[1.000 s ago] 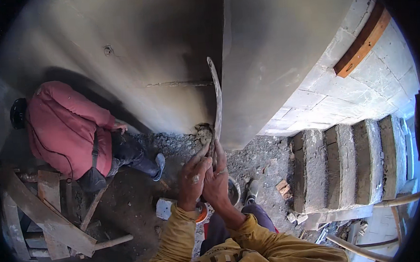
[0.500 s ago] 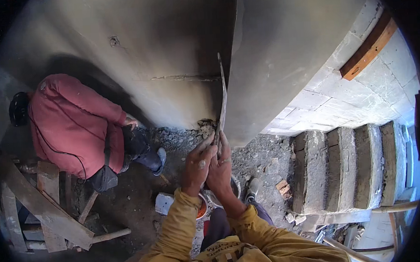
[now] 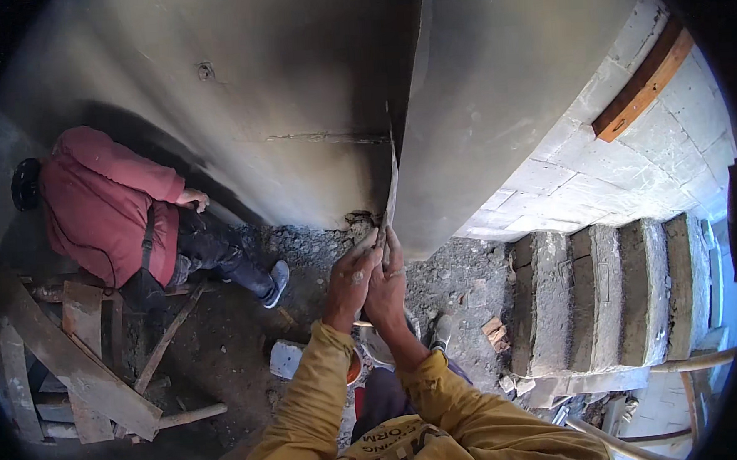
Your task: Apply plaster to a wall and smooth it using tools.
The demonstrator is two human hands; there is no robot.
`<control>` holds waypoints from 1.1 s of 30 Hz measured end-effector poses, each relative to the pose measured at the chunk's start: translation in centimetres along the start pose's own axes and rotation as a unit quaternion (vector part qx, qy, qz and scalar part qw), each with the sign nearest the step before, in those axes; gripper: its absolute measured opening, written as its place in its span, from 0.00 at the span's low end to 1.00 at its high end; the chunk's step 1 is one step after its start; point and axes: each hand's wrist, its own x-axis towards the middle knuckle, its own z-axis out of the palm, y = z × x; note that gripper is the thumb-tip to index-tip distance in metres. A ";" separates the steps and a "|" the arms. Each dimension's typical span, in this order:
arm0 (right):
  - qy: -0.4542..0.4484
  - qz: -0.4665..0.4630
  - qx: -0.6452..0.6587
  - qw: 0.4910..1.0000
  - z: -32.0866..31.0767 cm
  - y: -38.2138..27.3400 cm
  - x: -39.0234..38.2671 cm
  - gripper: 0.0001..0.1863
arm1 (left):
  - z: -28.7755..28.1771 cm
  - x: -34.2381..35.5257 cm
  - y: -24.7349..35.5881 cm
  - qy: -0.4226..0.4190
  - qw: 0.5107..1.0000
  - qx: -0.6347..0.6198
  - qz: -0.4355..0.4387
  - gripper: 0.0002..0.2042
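Both my hands are together in the middle of the view, closed round the lower end of a long, thin, mortar-smeared strip (image 3: 392,183) that looks like a blade or float seen nearly edge-on. My left hand (image 3: 350,282) presses against its left side, and my right hand (image 3: 386,291) is on its right. The strip points up and away along the corner where the plastered grey wall (image 3: 311,83) meets a smooth grey pillar face (image 3: 494,82). Its far tip narrows against the dark shadow. Rough mortar (image 3: 360,224) lies at the wall's foot, just beyond my fingers.
At left, a co-worker in a red top (image 3: 117,201) bends by the wall. Wooden boards (image 3: 80,370) are stacked below them. Concrete steps (image 3: 593,301) rise at right beside a pale block wall (image 3: 565,170). Near my feet are a bucket (image 3: 375,346) and a pale block (image 3: 286,359).
The strip's tip has shifted slightly down and right, still along the corner, and my hands stay on it. The co-worker has leaned further left, drawing their hand back.
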 end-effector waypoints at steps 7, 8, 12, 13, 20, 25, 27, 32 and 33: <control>-0.009 -0.016 0.039 0.999 0.2 -4.2 -1.3 0.28 | 0.7 -2.9 4.7 0.017 0.999 -0.031 0.014 0.22; -0.010 -0.016 0.040 0.999 0.2 -4.8 -1.3 0.28 | 0.7 -3.1 5.6 0.018 0.999 -0.031 0.015 0.22; -0.008 -0.050 0.006 0.999 0.3 -6.9 -1.0 0.29 | 0.4 -3.0 7.8 0.002 0.997 -0.070 0.025 0.21; -0.007 -0.064 -0.024 0.998 0.1 -7.3 -0.9 0.28 | 0.5 -2.9 8.0 -0.008 0.997 -0.059 0.046 0.21; -0.002 -0.056 0.053 0.997 0.0 -6.5 -0.8 0.31 | 0.9 -2.7 7.3 -0.006 0.999 -0.042 0.033 0.21; -0.006 -0.053 -0.010 0.999 -0.4 -6.6 -0.6 0.29 | 1.1 -2.4 6.6 0.008 0.998 -0.049 0.033 0.20; -0.007 -0.043 0.005 0.999 0.0 -6.8 -0.1 0.28 | 0.8 -1.5 6.2 0.007 0.998 -0.031 0.060 0.20; -0.005 -0.034 -0.001 0.999 -0.2 -6.2 -0.5 0.28 | 0.9 -2.2 6.4 0.000 0.997 -0.005 0.074 0.20; -0.001 -0.039 -0.020 0.999 -0.6 -6.3 -0.9 0.28 | 1.2 -2.5 6.6 0.009 0.996 0.022 0.084 0.20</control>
